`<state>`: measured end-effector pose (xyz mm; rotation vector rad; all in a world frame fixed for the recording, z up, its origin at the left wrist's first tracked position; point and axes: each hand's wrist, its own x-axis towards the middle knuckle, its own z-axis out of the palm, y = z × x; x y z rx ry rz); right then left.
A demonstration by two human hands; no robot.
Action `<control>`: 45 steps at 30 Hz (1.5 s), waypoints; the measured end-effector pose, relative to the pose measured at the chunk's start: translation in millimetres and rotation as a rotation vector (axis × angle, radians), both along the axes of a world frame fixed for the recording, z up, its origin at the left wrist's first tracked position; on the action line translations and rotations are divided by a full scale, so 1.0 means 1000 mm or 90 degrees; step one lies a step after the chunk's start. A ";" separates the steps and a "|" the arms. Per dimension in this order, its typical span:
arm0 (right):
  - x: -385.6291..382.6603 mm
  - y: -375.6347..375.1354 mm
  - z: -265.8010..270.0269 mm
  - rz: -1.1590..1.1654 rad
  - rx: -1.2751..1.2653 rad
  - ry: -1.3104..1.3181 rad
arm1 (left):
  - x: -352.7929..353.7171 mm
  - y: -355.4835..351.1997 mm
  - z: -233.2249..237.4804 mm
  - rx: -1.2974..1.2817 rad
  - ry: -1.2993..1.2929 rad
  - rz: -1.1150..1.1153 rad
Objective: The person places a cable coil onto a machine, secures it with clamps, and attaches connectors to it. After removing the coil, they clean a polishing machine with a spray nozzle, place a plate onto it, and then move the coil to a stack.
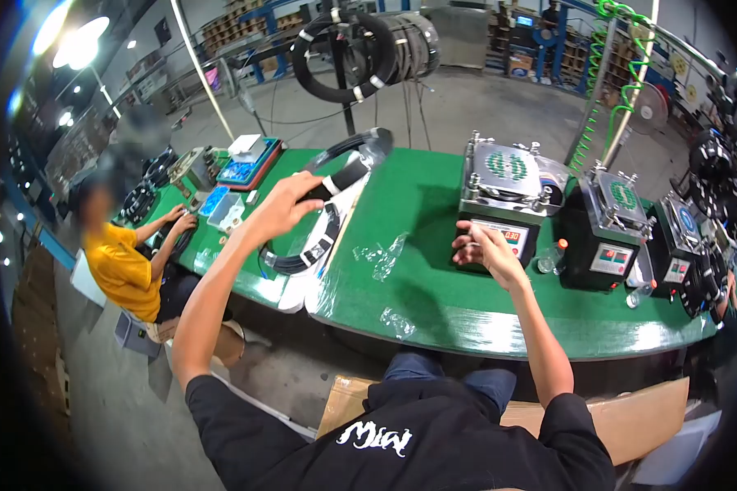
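My left hand (284,209) is closed around a coil of black cable (348,176) with white bands, raised above the left part of the green bench. The coil's far end is blurred and looks wrapped in clear film. Below it, another banded black coil (309,255) lies on the bench near the seam. My right hand (489,249) hovers before the front panel of a black machine (504,221) with a red-lit display and a metal top plate. Its fingers are loosely curled and apart, with nothing visible in them.
Clear plastic scraps (382,258) lie on the green bench (418,221). Further right stand a second machine (606,237), a third machine (675,233) and a small red-capped bottle (552,256). A co-worker in a yellow shirt (123,270) sits left. Large coils (344,56) hang on a stand behind.
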<state>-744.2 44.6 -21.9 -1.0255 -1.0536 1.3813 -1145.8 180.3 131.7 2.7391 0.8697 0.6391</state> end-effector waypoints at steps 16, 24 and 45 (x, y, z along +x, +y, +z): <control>0.084 -0.069 0.071 -0.361 0.222 0.086 | 0.127 -0.064 0.005 0.752 0.150 -0.339; 0.103 -0.043 0.044 -0.495 0.276 0.145 | 0.220 -0.013 -0.077 -0.379 -0.583 -0.183; 0.166 0.006 -0.091 -0.613 0.125 -0.133 | 0.293 0.056 -0.197 -0.550 -0.713 -0.036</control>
